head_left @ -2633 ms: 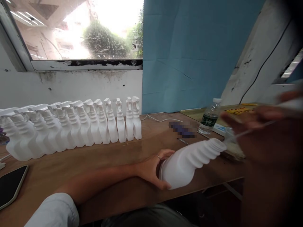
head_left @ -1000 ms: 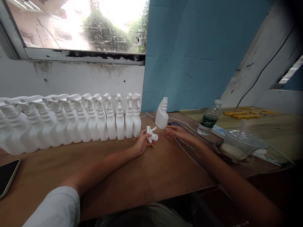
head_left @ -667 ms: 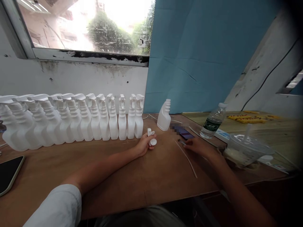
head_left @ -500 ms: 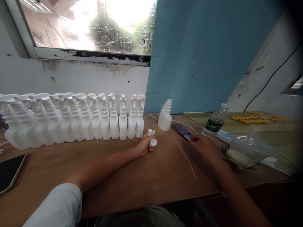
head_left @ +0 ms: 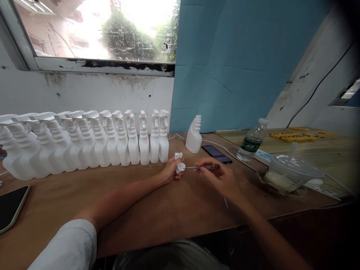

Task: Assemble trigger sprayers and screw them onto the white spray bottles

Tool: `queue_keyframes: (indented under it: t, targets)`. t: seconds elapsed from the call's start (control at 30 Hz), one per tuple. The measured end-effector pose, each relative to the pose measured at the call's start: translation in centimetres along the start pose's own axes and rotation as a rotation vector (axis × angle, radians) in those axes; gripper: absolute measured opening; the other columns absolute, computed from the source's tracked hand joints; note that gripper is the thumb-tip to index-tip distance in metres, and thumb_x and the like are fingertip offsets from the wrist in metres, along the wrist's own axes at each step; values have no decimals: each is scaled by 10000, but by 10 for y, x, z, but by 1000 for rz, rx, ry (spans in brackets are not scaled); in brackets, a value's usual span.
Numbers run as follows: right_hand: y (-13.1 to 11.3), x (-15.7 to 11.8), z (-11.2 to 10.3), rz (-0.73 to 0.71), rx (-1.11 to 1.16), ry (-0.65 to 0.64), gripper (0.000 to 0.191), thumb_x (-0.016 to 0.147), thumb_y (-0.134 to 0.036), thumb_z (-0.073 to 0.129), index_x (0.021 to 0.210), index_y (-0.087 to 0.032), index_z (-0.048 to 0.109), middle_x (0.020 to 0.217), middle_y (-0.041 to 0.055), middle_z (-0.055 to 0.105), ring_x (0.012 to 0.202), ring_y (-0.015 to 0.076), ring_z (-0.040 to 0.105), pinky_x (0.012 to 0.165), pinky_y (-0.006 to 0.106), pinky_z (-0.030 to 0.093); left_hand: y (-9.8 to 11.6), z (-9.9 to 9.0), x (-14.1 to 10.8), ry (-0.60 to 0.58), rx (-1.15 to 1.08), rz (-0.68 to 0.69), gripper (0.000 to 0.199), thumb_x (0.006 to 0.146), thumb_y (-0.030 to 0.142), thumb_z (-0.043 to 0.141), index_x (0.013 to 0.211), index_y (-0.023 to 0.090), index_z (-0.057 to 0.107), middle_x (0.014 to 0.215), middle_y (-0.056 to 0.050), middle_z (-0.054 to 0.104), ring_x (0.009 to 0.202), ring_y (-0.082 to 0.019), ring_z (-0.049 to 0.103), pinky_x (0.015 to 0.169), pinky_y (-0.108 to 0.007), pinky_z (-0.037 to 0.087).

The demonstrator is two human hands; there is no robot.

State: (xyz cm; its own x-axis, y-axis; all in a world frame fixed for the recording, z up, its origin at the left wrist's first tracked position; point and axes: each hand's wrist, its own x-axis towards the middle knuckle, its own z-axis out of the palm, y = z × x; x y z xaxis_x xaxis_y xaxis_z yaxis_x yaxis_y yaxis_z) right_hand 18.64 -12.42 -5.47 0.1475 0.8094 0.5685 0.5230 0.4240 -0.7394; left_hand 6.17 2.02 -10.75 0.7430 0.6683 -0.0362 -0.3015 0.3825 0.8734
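Note:
My left hand [head_left: 169,170] is closed around a white spray head [head_left: 180,167], its round opening facing right. In my right hand [head_left: 218,176] is a screwdriver [head_left: 215,166] with a dark reddish handle. The screwdriver's thin metal shaft points left, and its tip is at the opening of the spray head. Behind my hands stands a white bottle without a head [head_left: 194,135]. A thin white tube [head_left: 226,203] lies on the table, partly hidden under my right forearm.
A row of several white spray bottles [head_left: 108,144] stands along the wall at left. A phone [head_left: 216,154], a water bottle [head_left: 252,141] and a plastic cup [head_left: 292,172] are at right. Another phone [head_left: 12,206] lies at far left.
My right hand has moved left from beside the phone to the spray head, and the screwdriver now shows in it. My left hand still holds the spray head.

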Motion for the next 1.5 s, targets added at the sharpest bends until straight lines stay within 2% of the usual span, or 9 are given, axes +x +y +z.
queue_keyframes:
  t: [0.17, 0.33, 0.6, 0.8, 1.0, 1.13, 1.23, 1.37, 1.5]
  targets:
    - [2, -1, -1, -137, -176, -68, 74, 879, -189, 548, 900, -223, 610, 918, 28, 659, 813, 172, 658, 769, 318, 531, -2, 2, -1, -11, 116, 44, 326, 731, 366, 665, 784, 214, 382, 504, 81, 468, 323, -67, 395, 321, -136, 174]
    - [-11, -3, -7, -207, -310, -286, 187, 818, -83, 499, 898, -228, 585, 956, 24, 663, 871, 180, 645, 765, 309, 507, -4, 3, -2, -23, 198, 70, 302, 735, 359, 659, 808, 207, 408, 499, 80, 477, 322, -58, 388, 329, -133, 173]
    - [-7, -2, -10, -259, -310, -373, 191, 873, -108, 487, 948, -208, 630, 1023, 61, 679, 927, 185, 661, 782, 311, 520, -5, 1, -1, -10, 233, 64, 321, 735, 373, 665, 834, 210, 406, 500, 93, 462, 318, -44, 354, 342, -123, 140]
    - [-8, -8, -9, -231, -306, -392, 225, 924, -163, 483, 1027, -224, 674, 1157, 73, 676, 963, 186, 679, 637, 246, 530, -5, -3, 2, -21, 188, 41, 342, 725, 381, 675, 827, 214, 394, 518, 101, 447, 319, -39, 339, 338, -123, 129]
    - [-4, -6, -14, -256, -169, -304, 192, 936, -200, 513, 980, -216, 699, 1090, 83, 712, 981, 190, 692, 816, 301, 553, -1, -5, 2, -98, 114, -44, 350, 691, 373, 705, 780, 206, 411, 525, 88, 447, 308, -47, 347, 317, -134, 129]
    - [-1, -4, -13, -202, -104, -251, 189, 940, -202, 515, 921, -219, 702, 1067, 84, 717, 961, 180, 700, 788, 281, 566, 1, -6, 2, -115, 72, -106, 285, 773, 361, 676, 760, 179, 456, 554, 58, 494, 324, -52, 380, 310, -140, 149]
    - [-1, -8, -7, -324, -173, -220, 177, 927, -165, 519, 965, -226, 681, 1064, 75, 720, 951, 176, 707, 812, 288, 569, 1, -8, 5, -93, 50, -144, 245, 909, 357, 600, 819, 141, 531, 612, 48, 516, 386, -44, 406, 338, -144, 263]
    - [-1, -13, 3, -544, -350, -228, 246, 903, -96, 514, 1064, -223, 650, 1134, 83, 704, 1018, 176, 695, 873, 284, 565, 1, -12, 11, -59, 26, -193, 251, 975, 353, 550, 1038, 115, 600, 848, -19, 614, 624, -95, 575, 547, -222, 510]
    - [5, -15, 10, -646, -487, -228, 286, 901, -75, 510, 1125, -201, 634, 1193, 111, 679, 1087, 189, 667, 939, 312, 555, 1, -15, 14, -39, 15, -215, 286, 963, 347, 568, 1145, 127, 590, 1045, -74, 632, 838, -166, 640, 715, -327, 567]
